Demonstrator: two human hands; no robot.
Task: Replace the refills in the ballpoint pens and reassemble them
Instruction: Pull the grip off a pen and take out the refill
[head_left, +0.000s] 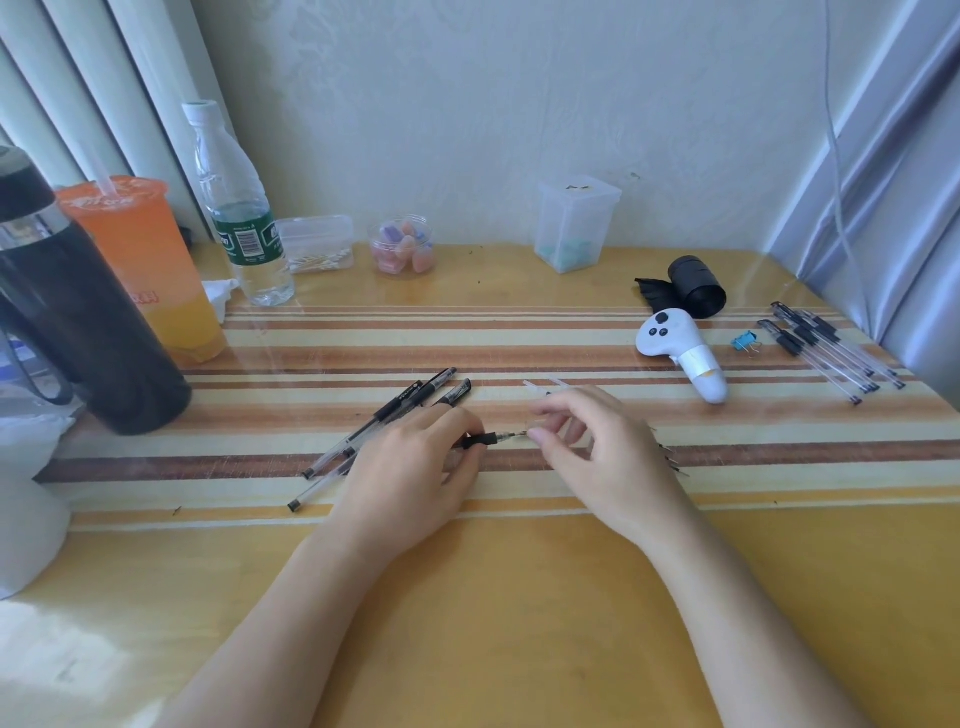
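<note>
My left hand (415, 467) grips a clear pen (480, 440) by its black grip section, the tip pointing right. My right hand (587, 447) pinches the pen's tip end (519, 434) between thumb and fingers. Three capped black pens (395, 415) lie diagonally just left of my left hand. Thin refills (670, 460) stick out from behind my right hand on the table, and clear tubes (543, 385) lie just beyond its fingers. Several more pens (826, 348) lie in a bundle at the far right.
A white controller (680, 348), a blue binder clip (745, 340) and a black roll (693, 286) sit at the right. A black flask (78, 312), an orange drink cup (150, 265), a water bottle (241, 213) and small clear containers (574, 223) line the back and left.
</note>
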